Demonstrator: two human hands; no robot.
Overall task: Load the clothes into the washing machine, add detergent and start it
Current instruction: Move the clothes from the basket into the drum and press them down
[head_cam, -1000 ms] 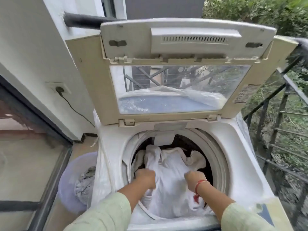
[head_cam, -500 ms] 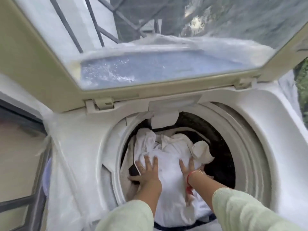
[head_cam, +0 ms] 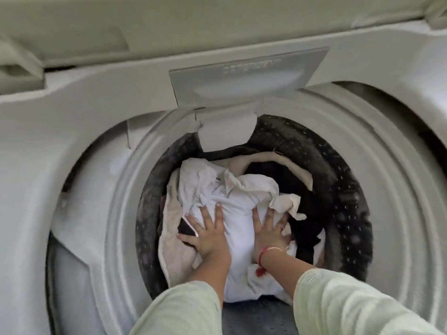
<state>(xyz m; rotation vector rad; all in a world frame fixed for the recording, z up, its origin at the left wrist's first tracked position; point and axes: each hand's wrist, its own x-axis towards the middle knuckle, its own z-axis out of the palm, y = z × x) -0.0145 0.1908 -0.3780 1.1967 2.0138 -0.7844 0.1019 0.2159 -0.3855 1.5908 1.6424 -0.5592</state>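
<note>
Clothes [head_cam: 238, 226] pressed down in the drum [head_cam: 343, 209], centre of frame.
Left hand [head_cam: 208, 235] and right hand [head_cam: 269, 232], each grip spread flat on them: loading step. Next likely calls for detergent, none in view.

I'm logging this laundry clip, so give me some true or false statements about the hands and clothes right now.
The left hand and right hand lie flat on the clothes. True.
The left hand holds a detergent bottle. False: its spread fingers rest on the clothes.
A red thread circles the right wrist. True.
The drum is empty. False: clothes lie in it.
</note>
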